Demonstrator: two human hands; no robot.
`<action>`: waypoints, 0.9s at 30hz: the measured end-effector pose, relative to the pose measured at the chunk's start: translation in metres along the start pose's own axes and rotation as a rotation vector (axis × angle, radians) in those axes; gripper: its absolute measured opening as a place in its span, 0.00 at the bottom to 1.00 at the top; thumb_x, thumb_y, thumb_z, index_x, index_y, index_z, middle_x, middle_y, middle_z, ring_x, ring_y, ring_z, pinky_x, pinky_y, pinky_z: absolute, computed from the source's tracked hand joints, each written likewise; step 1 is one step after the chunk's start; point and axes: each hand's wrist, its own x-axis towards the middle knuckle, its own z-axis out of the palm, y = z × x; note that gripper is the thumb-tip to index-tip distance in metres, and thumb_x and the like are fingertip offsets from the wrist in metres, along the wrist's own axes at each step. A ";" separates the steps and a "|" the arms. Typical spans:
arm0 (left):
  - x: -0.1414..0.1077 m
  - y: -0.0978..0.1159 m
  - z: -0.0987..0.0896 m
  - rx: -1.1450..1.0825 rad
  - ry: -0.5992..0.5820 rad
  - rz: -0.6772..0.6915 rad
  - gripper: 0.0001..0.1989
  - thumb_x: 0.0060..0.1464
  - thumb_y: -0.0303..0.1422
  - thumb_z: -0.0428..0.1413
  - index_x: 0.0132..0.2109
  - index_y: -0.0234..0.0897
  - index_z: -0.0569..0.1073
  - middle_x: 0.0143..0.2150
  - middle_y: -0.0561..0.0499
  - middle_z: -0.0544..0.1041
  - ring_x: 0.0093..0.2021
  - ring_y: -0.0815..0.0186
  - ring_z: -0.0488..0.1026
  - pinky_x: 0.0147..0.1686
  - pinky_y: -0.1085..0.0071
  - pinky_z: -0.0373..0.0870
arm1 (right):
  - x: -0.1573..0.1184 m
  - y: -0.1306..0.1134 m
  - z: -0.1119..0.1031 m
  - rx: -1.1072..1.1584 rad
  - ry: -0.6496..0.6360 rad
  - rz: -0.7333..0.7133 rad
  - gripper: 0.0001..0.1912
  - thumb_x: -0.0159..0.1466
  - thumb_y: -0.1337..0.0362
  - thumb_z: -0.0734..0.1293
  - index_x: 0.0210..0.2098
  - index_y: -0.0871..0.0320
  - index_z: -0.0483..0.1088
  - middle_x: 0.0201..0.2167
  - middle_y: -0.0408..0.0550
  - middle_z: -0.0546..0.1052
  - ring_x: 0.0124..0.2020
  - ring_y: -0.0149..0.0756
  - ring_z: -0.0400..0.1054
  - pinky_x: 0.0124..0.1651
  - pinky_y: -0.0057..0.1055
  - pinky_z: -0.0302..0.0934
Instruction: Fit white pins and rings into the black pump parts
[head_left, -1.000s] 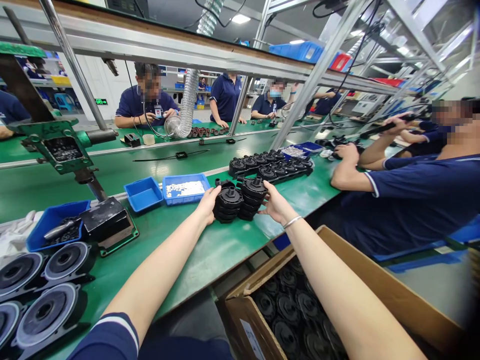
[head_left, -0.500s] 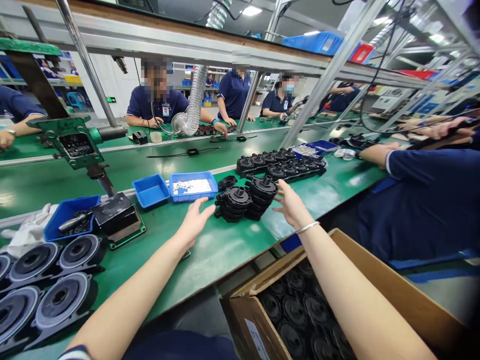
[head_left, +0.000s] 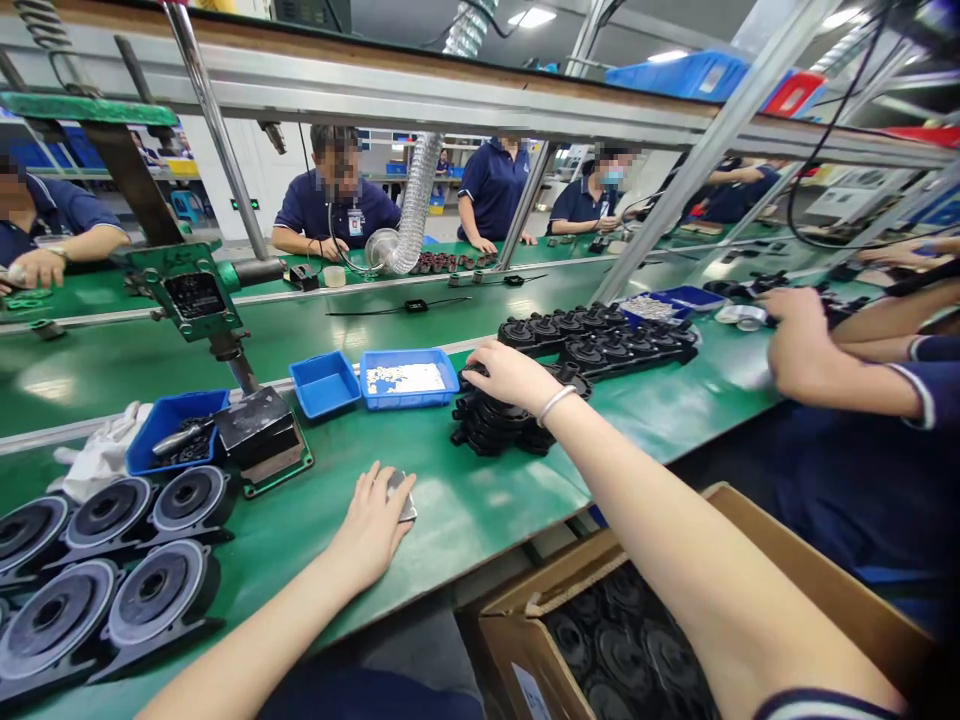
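Observation:
My left hand (head_left: 373, 520) lies on the green table near its front edge, its fingers over a small grey metal block (head_left: 403, 496). Farther back, my right hand (head_left: 512, 376) reaches across the stacked black housings (head_left: 491, 425), its fingertips at a black part (head_left: 475, 372) beside the stack. The fingers partly hide that part. Just left of this hand stands a blue tray (head_left: 409, 381) with small white pieces, and next to it a blue tray (head_left: 325, 385) with nothing visible inside.
Black round parts (head_left: 160, 590) and a press (head_left: 255, 430) stand at the left. Rows of black housings (head_left: 630, 345) lie behind the stack. An open carton (head_left: 517, 610) of black parts is below the table edge. A co-worker's arm (head_left: 832, 360) reaches in at right.
My left hand has moved down and toward me onto the metal block. My right hand has swung left over the stack to the black part. The view has shifted slightly.

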 end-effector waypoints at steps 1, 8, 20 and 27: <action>0.004 0.003 0.000 0.009 -0.002 0.007 0.30 0.59 0.30 0.54 0.67 0.41 0.58 0.66 0.39 0.60 0.70 0.42 0.50 0.66 0.41 0.52 | 0.014 0.003 0.000 -0.027 -0.075 0.013 0.16 0.70 0.61 0.62 0.50 0.65 0.73 0.49 0.58 0.74 0.51 0.44 0.69 0.56 0.32 0.61; 0.004 0.004 0.012 0.019 0.142 0.050 0.26 0.62 0.32 0.51 0.66 0.46 0.59 0.66 0.41 0.61 0.71 0.45 0.48 0.65 0.40 0.54 | 0.084 0.026 0.020 -0.195 -0.521 0.068 0.09 0.63 0.71 0.70 0.43 0.64 0.75 0.45 0.56 0.77 0.48 0.44 0.71 0.52 0.37 0.64; 0.005 -0.002 0.013 -0.083 0.215 -0.029 0.25 0.60 0.25 0.48 0.63 0.42 0.62 0.66 0.39 0.59 0.72 0.47 0.48 0.65 0.40 0.55 | 0.105 0.041 0.050 -0.231 -0.744 0.037 0.05 0.61 0.68 0.73 0.33 0.64 0.73 0.34 0.45 0.76 0.39 0.35 0.71 0.47 0.36 0.66; 0.003 -0.003 0.011 -0.120 0.205 -0.005 0.27 0.59 0.30 0.50 0.65 0.39 0.59 0.67 0.38 0.57 0.72 0.47 0.46 0.66 0.40 0.52 | 0.081 0.035 -0.019 -0.258 -0.444 0.020 0.03 0.57 0.67 0.73 0.29 0.60 0.76 0.31 0.52 0.77 0.37 0.45 0.73 0.41 0.36 0.64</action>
